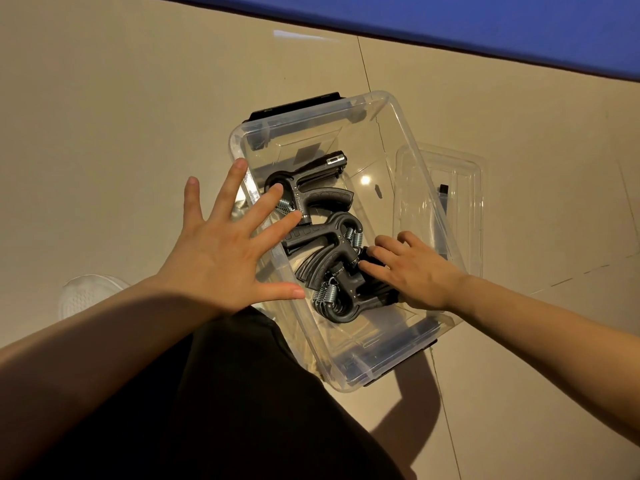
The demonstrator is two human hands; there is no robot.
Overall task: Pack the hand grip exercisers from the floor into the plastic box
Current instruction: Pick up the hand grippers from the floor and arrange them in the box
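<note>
A clear plastic box (pixel 414 140) with black latches stands on the tiled floor. Several dark grey hand grip exercisers (pixel 313 195) with metal springs lie inside it, piled toward the near left. My left hand (pixel 228 244) is spread wide with straight fingers over the box's left wall, holding nothing. My right hand (pixel 412 268) reaches down inside the box, its fingers resting on the handle of the nearest exerciser (pixel 341 271); part of that exerciser is hidden under the hand.
The clear lid (pixel 460 209) lies on the floor against the box's right side. A blue mat (pixel 485 26) runs along the far edge. My dark-clothed leg and a white shoe (pixel 86 296) are at the near left.
</note>
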